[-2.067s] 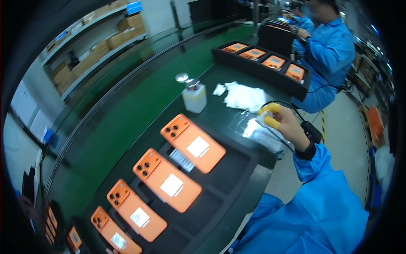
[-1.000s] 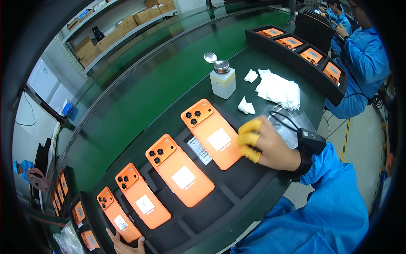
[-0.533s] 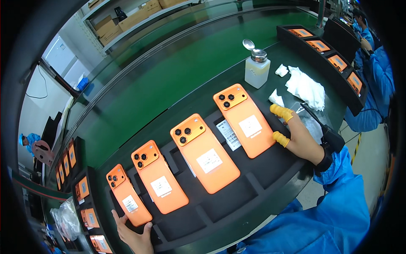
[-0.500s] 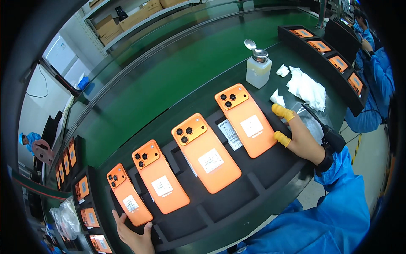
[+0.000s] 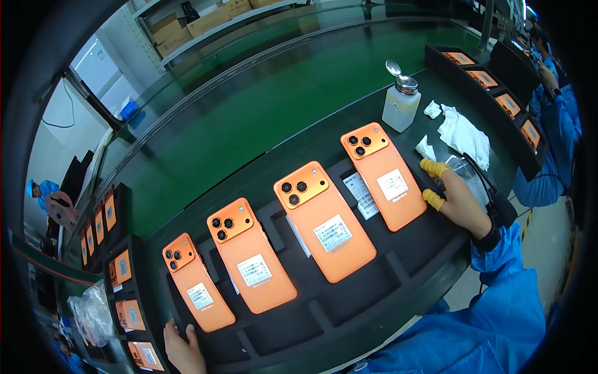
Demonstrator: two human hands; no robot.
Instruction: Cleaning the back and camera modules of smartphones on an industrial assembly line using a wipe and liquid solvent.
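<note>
A black foam tray lies on the green bench, its long side running from lower left to upper right. Standing in its slots are several orange phones, backs up, each with a camera block and a white label: the leftmost phone, a second phone, a third phone and the rightmost phone. My left hand grasps the tray's near left end, partly cut off by the picture's edge. My right hand, yellow cots on thumb and forefinger, grips the right end beside the rightmost phone.
Behind the right end stand a pump bottle with its lid up and crumpled white wipes. More phone trays lie at right and left. A clear plastic bag sits lower left. A co-worker in blue is at far right.
My view has shifted, so the tray and bottle appear farther right. My left hand has slid outward from the leftmost phone toward the tray's edge. My right hand stays at the right end.
</note>
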